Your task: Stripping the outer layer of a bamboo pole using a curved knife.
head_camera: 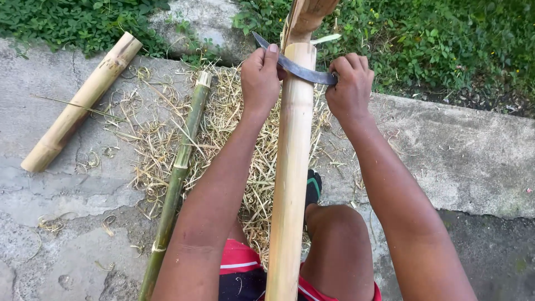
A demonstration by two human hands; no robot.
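Both hands hold a curved blade (298,69) laid across a pale bamboo pole (291,173) that runs from between the knees toward the far grass. The left hand (259,78) has its grip pinching the blade's far-left end; the right hand (350,89) has its grip wrapped tight on the handle. Shavings (234,122) cover the concrete floor (462,156); a green bamboo stalk (178,173) lies left.

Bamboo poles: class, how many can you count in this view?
3: a pale pole upright between the knees under the blade, a green pole on the shavings, a tan piece far left. Shavings may hide others.
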